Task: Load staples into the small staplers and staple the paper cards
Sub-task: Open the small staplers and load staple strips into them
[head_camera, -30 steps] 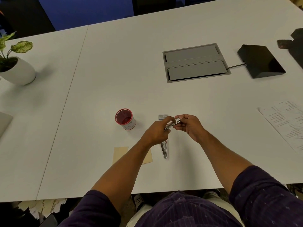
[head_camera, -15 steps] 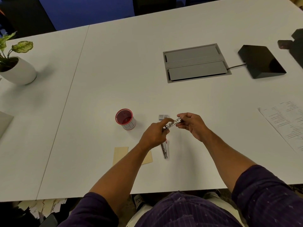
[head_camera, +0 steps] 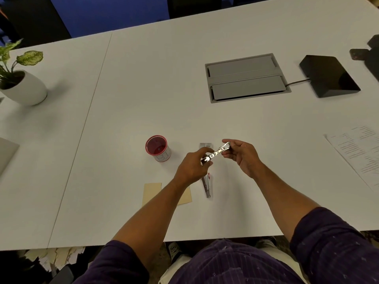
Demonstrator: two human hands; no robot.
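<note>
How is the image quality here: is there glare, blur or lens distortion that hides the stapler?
Head view: wide-angle bending curves the table edges; the held stapler between the left hand and right hand glints brightly, so its details are small and soft; soft glare sits on the black device; shadows are faint.

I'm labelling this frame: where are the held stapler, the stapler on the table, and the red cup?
held stapler (head_camera: 215, 153), head view, middle of metal body
stapler on the table (head_camera: 207, 187), head view, metal arm
red cup (head_camera: 156, 147), head view, inside

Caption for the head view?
Both hands, left hand and right hand, hold a small silver metal stapler above the white table.
</note>
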